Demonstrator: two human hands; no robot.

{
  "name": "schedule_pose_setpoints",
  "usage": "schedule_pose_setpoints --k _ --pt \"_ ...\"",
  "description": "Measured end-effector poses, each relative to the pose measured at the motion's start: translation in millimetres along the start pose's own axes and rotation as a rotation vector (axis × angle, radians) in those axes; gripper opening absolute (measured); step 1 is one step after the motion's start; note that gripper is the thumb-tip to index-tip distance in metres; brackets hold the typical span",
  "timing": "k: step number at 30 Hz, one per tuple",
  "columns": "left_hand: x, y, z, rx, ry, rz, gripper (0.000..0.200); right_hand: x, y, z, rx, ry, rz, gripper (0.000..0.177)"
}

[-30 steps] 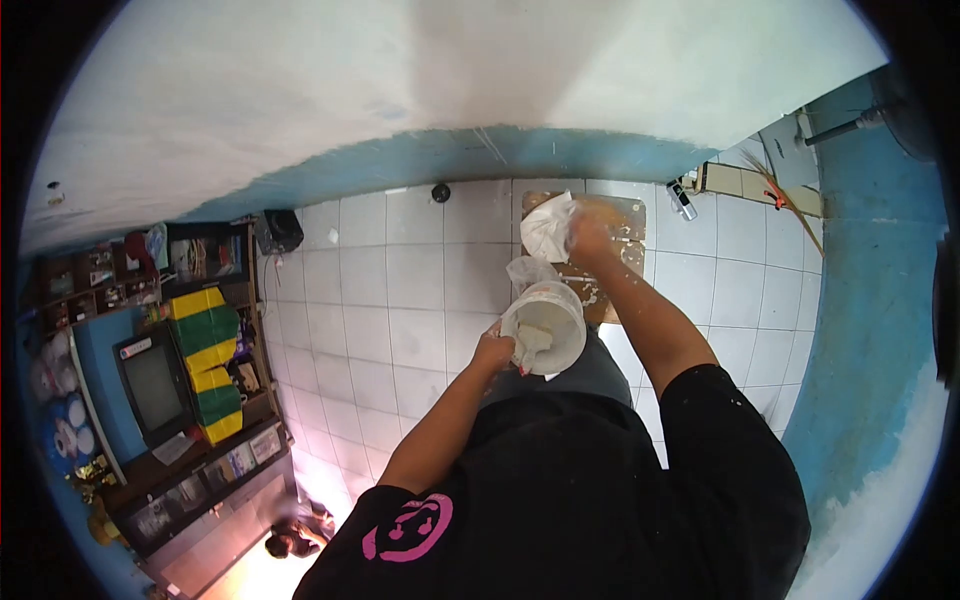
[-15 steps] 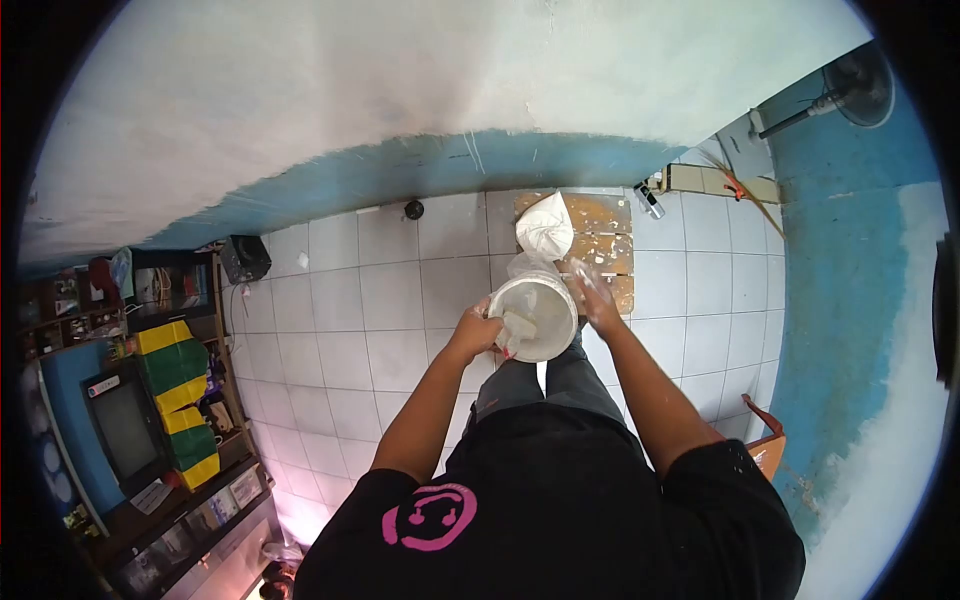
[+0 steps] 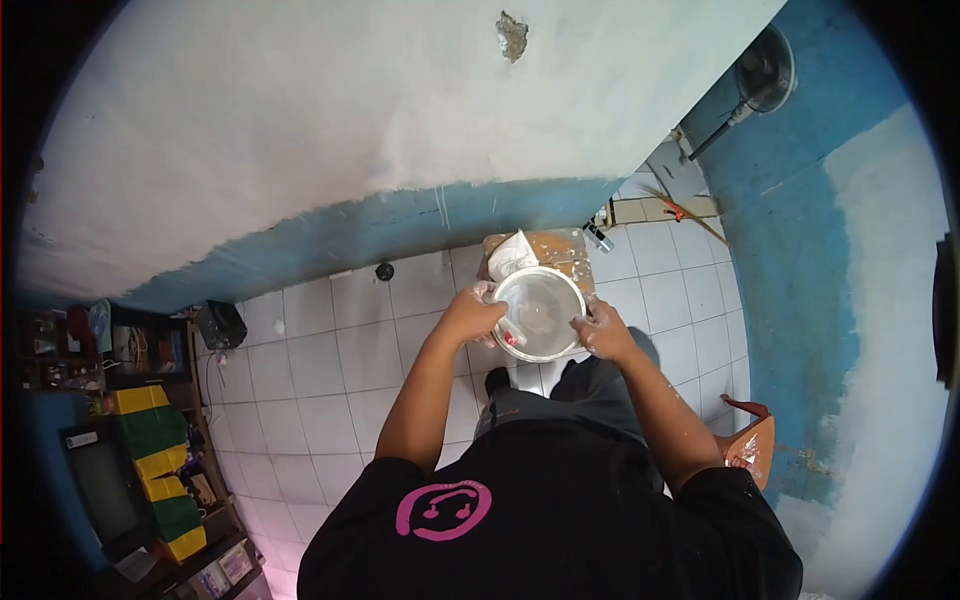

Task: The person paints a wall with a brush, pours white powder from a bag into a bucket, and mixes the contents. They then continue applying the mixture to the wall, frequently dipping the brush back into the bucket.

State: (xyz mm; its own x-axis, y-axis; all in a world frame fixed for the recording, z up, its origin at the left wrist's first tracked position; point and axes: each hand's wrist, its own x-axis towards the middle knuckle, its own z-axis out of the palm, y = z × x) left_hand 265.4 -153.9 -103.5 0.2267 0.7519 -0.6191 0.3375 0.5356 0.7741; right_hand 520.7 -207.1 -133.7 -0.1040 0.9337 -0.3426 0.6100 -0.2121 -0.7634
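Note:
A round white bucket [image 3: 541,352] is held in front of my legs, its open top facing me. My left hand [image 3: 474,316] is closed on the left of its rim, thumb over the edge. Gripping the opposite side is my right hand [image 3: 604,330], its fingers smeared with white. Inside the bucket, near my left thumb, lies a pale tool with a red part [image 3: 511,338]; its kind cannot be made out. White residue coats the bucket's inside. Just beyond the rim, a white bag [image 3: 513,257] rests on a low paint-spattered wooden table [image 3: 560,246], which the bucket partly hides.
Ahead stands a wall [image 3: 350,120], whitish above and blue below, with a chipped patch [image 3: 512,37]. A brown chair [image 3: 748,448] is at my right. Shelving with a television [image 3: 105,490] and a black speaker [image 3: 221,325] lies left. A fan [image 3: 765,70] is at the upper right.
My right hand, earlier beside the bucket with fingers spread, now grips its rim. The bucket has shifted slightly right and is turned. My view has tilted up toward the wall.

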Motion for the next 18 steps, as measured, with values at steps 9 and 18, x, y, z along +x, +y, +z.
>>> schedule_pose_setpoints --k 9,18 --pt "-55 97 -18 -0.081 -0.111 0.295 0.046 -20 -135 -110 -0.018 0.047 -0.274 0.040" --pt "-55 139 -6 -0.157 -0.306 0.597 0.045 -39 -167 -192 0.280 0.085 -0.178 0.035"
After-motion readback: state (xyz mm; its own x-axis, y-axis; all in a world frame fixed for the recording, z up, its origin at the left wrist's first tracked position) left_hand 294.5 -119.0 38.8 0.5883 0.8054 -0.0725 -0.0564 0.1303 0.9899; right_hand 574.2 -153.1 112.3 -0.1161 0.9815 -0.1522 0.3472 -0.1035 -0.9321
